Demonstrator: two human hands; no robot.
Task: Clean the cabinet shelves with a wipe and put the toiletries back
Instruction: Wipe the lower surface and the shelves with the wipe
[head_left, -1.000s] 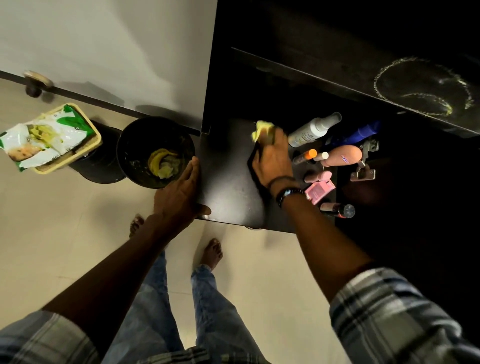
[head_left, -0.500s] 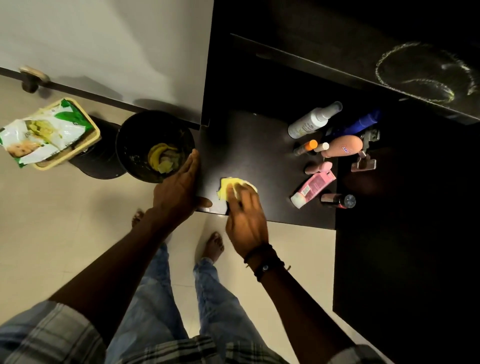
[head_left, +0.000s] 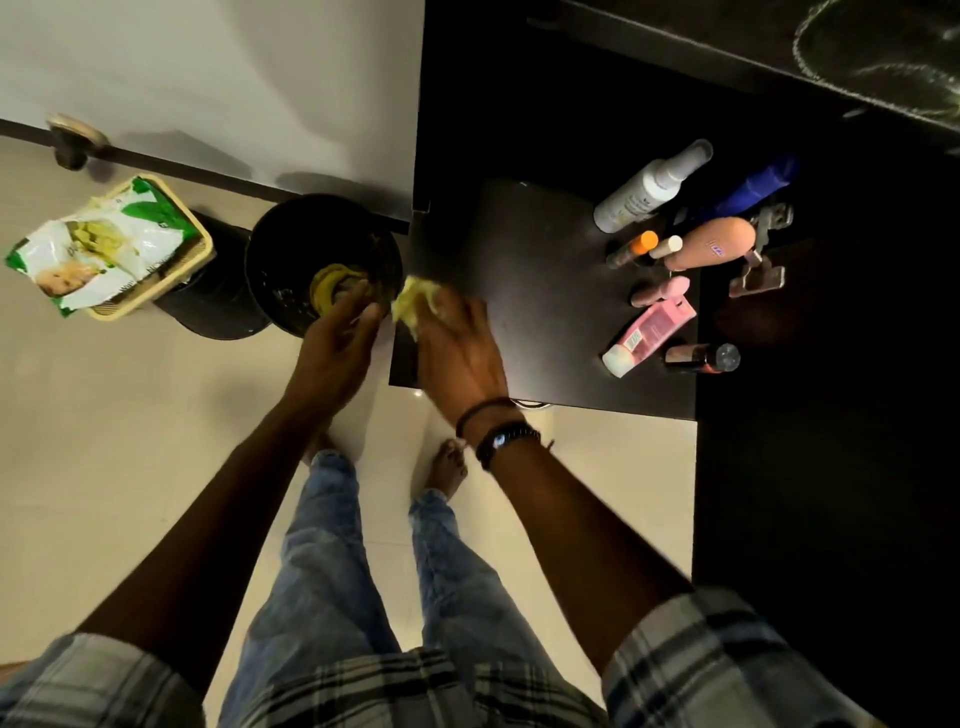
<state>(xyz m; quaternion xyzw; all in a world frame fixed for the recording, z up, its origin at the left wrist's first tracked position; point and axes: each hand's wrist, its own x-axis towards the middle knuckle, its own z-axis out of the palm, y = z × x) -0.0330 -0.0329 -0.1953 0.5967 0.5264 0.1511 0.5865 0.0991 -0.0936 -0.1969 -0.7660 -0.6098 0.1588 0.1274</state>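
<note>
My right hand (head_left: 460, 348) holds a crumpled yellow wipe (head_left: 413, 304) at the left front corner of the dark cabinet shelf (head_left: 540, 291). My left hand (head_left: 335, 343) hovers just left of the shelf edge, over the rim of the black bin (head_left: 270, 260), fingers relaxed and holding nothing. Toiletries lie grouped on the shelf's right side: a white spray bottle (head_left: 652, 184), a blue bottle (head_left: 758, 184), a peach bottle (head_left: 714, 241), an orange-capped tube (head_left: 631, 249), a pink tube (head_left: 649, 338) and a small dark bottle (head_left: 701, 357).
The black bin holds a used yellow wipe (head_left: 332, 286). A wet-wipes pack (head_left: 104, 244) lies in a yellow basket (head_left: 200, 249) on a black stand to the left. A metal hinge (head_left: 761, 265) sits at the shelf's right edge. My feet stand on pale floor tiles (head_left: 597, 483).
My right hand swept the wipe from the back of the shelf to its front, then left to the corner. My left hand lifted off the shelf edge toward the bin.
</note>
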